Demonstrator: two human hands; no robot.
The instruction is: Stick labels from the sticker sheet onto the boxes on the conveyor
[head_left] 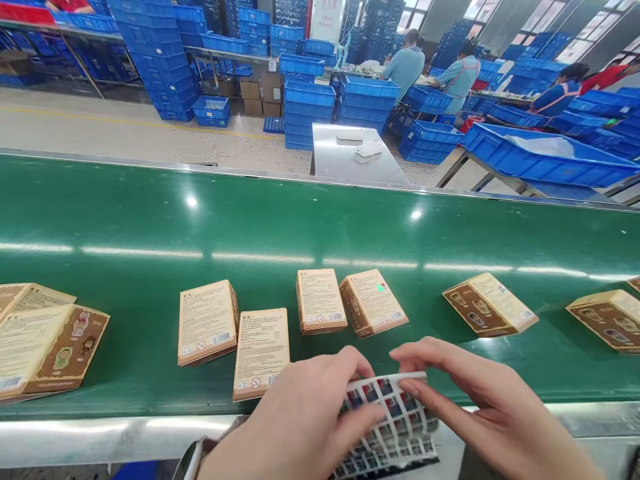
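A curved sheet of small square stickers (400, 421), dark with red and blue on a white backing, is held over the near edge of the belt. My left hand (305, 417) grips its left side, thumb across the front. At its upper right edge, the thumb of my right hand (493, 400) presses on the sheet with the fingers bent behind; whether a loose sticker is between them I cannot tell. Just beyond my hands lie a printed box (321, 300) and a second box (375, 303) bearing a small shiny green-red sticker (381, 287).
On the green belt (250, 213) lie more boxes: a pair (207, 320) left of centre, overlapping ones (65, 347) far left, others (490, 303) on the right. A metal table (345, 150) stands beyond the belt. Stacked blue crates (310, 107) and several seated people (405, 65) are behind.
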